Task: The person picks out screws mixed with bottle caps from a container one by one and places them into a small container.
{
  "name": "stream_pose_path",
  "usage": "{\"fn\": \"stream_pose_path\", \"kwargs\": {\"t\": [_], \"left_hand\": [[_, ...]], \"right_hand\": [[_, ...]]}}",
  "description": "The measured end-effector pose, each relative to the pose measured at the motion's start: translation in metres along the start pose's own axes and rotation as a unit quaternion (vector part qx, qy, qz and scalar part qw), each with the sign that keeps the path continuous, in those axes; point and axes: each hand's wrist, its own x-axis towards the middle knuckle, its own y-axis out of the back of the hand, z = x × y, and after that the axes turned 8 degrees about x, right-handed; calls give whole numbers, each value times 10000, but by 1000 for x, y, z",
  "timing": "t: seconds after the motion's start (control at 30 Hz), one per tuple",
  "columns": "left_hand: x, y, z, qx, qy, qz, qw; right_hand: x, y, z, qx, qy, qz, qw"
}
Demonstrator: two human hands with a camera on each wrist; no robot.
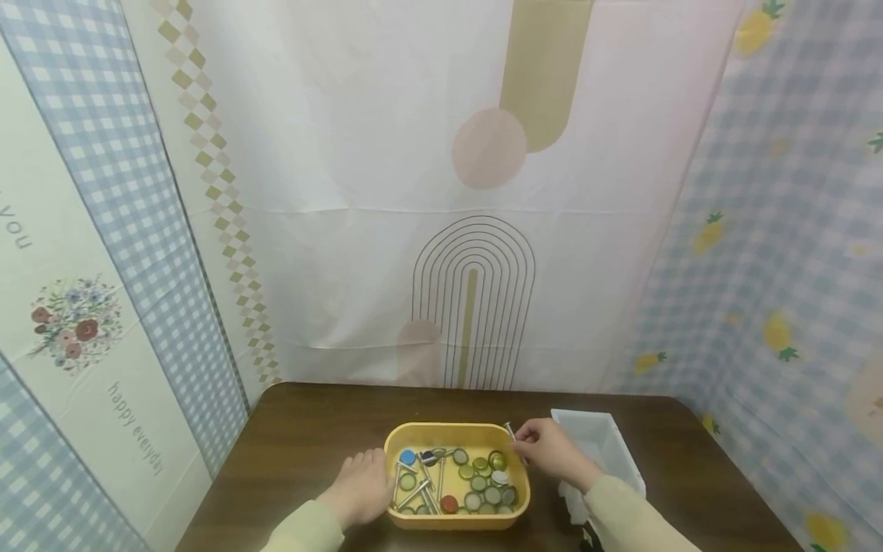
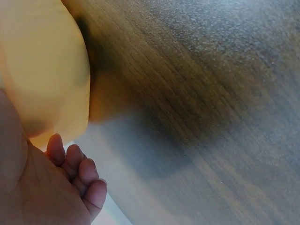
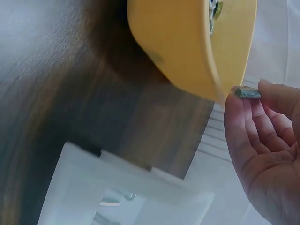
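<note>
A yellow plastic bin (image 1: 457, 523) holds long metal bolts (image 1: 441, 479) and bottle caps (image 1: 479, 483) in green, silver, red and blue. At its left rim is my left hand (image 1: 364, 481), palm side toward the outer wall; its fingers (image 2: 75, 161) are slightly bent and hold nothing in the left wrist view. My right hand (image 1: 552, 448) pinches a bolt (image 3: 248, 93) between thumb and forefinger, just past the bin's right rim. The bolt's head end points up and away in the head view, its threaded end shows in the right wrist view.
A white plastic bin (image 1: 599, 437) stands to the right of the yellow one, partly behind my right forearm. Some metal pieces (image 3: 110, 204) lie inside it. Both bins are on a dark wooden table (image 1: 317, 422), with printed cloth (image 1: 331, 291) hanging behind.
</note>
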Motion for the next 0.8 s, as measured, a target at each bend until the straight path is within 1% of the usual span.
{"fn": "stream_pose_path", "kwargs": {"t": [0.07, 0.17, 0.2, 0.27, 0.33, 0.4, 0.43, 0.47, 0.53, 0.67, 0.7, 0.8], "left_hand": [[0, -1, -1, -25, 4, 35, 10000], [0, 0, -2, -28, 26, 7, 10000], [1, -2, -3, -23, 11, 46, 10000], [1, -1, -3, -26, 30, 17, 10000], [1, -2, -4, -14, 14, 79, 10000], [2, -4, -4, -21, 2, 134, 9999], [1, -2, -2, -41, 31, 99, 9999], [0, -2, -2, -5, 21, 121, 9999], [0, -1, -2, -83, 10, 96, 9999], [1, -4, -2, 22, 25, 59, 10000], [1, -5, -3, -24, 8, 64, 10000], [3, -7, -4, 27, -2, 68, 10000]], "right_hand": [[-1, 4, 2, 88, -44, 35, 9999], [-2, 10, 7, 225, -58, 95, 9997], [-3, 13, 8, 279, -74, 116, 9995], [-5, 18, 11, 387, -56, 126, 9992], [-8, 25, 15, 533, -80, 118, 9985], [-12, 32, 17, 510, -66, 171, 9985], [-14, 35, 19, 550, -100, 185, 9983], [-16, 39, 20, 572, -156, 193, 9981], [-20, 46, 22, 487, -305, 284, 9979], [-25, 60, 29, 468, -647, 443, 9958], [-26, 63, 31, 400, -695, 515, 9954], [-29, 71, 37, 282, -722, 573, 9953]]}}
